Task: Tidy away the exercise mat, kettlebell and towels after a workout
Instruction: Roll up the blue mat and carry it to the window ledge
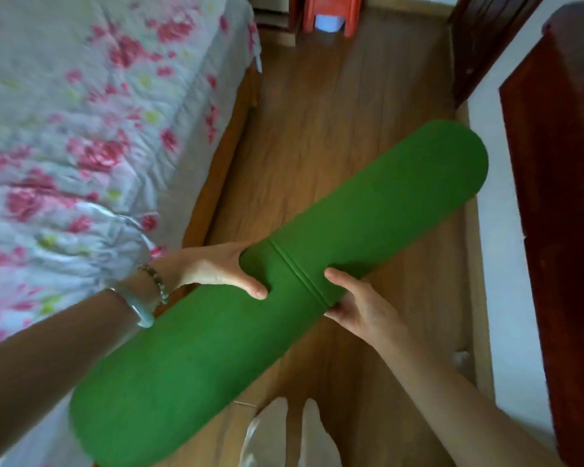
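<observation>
The rolled green mat (pixel 368 210) is held in the air, slanting across the strip of wooden floor (pixel 334 96) from lower left to upper right. Its far rounded end reaches almost to the pale skirting (pixel 476 264) at the foot of the white wall (pixel 506 264). Its near end lies, in this view, over the edge of the bed (pixel 81 96). The roll's loose outer edge shows as a thin ridge across its middle, between the two hands.

The left grip (pixel 216 267), a bare hand, wraps the roll from the bed side with the thumb curled over the top and the fingers hidden behind. The right grip (pixel 361 308) cups it from the wall side, with the palm under and the thumb pressed on top just beside the ridge. Both clasp the mat firmly. A bead bracelet (pixel 155 281) and a pale bangle (pixel 142 315) sit on the left wrist.

The floor strip is narrow: the bed's wooden side bounds it on the left, the wall and a dark red-brown wooden panel (pixel 560 197) on the right. Beyond the mat the boards run bare up to a red plastic stool (pixel 331 11) at the far end. The person's feet (pixel 314 433) stand on the floor below the roll. The bed wears a white quilt with pink flowers, and the picture is blurred there.
</observation>
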Motion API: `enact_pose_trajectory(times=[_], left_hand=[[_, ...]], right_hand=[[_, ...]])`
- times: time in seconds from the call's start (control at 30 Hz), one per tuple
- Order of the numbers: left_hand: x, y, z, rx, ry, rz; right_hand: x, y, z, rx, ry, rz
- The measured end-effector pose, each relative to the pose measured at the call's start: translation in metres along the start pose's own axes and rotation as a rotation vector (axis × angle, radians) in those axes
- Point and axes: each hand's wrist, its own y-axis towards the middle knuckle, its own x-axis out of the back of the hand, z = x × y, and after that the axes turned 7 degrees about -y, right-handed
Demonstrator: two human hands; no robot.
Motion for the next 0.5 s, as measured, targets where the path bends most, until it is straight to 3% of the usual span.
enact_pose_trajectory(times=[0.33, 0.5], left_hand=[[0.006, -0.172, -0.044, -0.012, 0.006, -0.075], [-0.027, -0.234, -0.021, 0.012, -0.086, -0.236]], right_hand=[[-0.11, -0.122, 0.048, -0.036, -0.134, 0.186], [-0.136, -0.159, 0.042, -0.168, -0.251, 0.29]])
